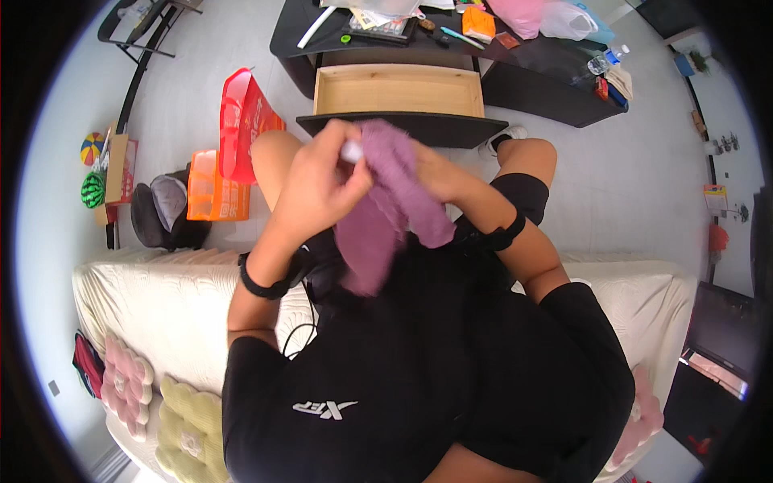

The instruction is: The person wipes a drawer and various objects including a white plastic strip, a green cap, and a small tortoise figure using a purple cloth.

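Above my lap, my left hand pinches a small white object between thumb and fingers; its kind is too small to make out. A fuzzy purple cloth presses against that object and hangs down in two folds between my hands, its lower end slightly blurred. My right hand grips the cloth from the right side, with most of its fingers hidden behind the fabric. Just beyond both hands is a pulled-out wooden drawer with a black front.
A black desk carries an orange packet, plastic bags and a water bottle. On the floor to the left stand a red bag, an orange bag and a dark backpack. I sit on a cream-covered sofa with cushions.
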Motion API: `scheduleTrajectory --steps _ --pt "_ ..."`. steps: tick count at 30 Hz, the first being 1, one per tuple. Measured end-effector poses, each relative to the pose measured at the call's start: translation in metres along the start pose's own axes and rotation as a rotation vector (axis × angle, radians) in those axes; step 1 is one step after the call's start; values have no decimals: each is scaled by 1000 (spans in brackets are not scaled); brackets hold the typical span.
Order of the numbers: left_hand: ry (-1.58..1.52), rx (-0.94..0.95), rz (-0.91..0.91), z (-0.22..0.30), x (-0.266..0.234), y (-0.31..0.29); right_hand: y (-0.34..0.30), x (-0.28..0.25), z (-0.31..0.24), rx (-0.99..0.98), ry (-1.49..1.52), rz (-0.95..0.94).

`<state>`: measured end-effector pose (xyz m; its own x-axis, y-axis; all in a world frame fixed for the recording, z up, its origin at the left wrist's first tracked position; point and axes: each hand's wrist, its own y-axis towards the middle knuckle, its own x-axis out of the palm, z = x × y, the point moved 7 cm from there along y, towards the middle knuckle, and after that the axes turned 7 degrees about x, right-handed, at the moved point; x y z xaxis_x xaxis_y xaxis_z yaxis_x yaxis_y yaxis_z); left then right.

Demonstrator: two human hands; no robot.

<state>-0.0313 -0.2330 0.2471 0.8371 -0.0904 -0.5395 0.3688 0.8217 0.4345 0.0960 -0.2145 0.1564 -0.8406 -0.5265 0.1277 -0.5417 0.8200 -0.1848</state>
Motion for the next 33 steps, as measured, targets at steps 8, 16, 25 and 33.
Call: scheduleTrajectory --steps 8,16,25,33 --pt "565 259 -556 21 11 -6 -26 28 -9 406 228 -341" --pt "394 302 -707 48 -19 -12 -46 -1 -46 104 -459 -515" --pt "437 193 -677 70 -70 -4 -61 -40 -86 114 -595 -496" --pt "308 224 -547 43 -19 -2 -39 -9 -78 -28 -558 -376"
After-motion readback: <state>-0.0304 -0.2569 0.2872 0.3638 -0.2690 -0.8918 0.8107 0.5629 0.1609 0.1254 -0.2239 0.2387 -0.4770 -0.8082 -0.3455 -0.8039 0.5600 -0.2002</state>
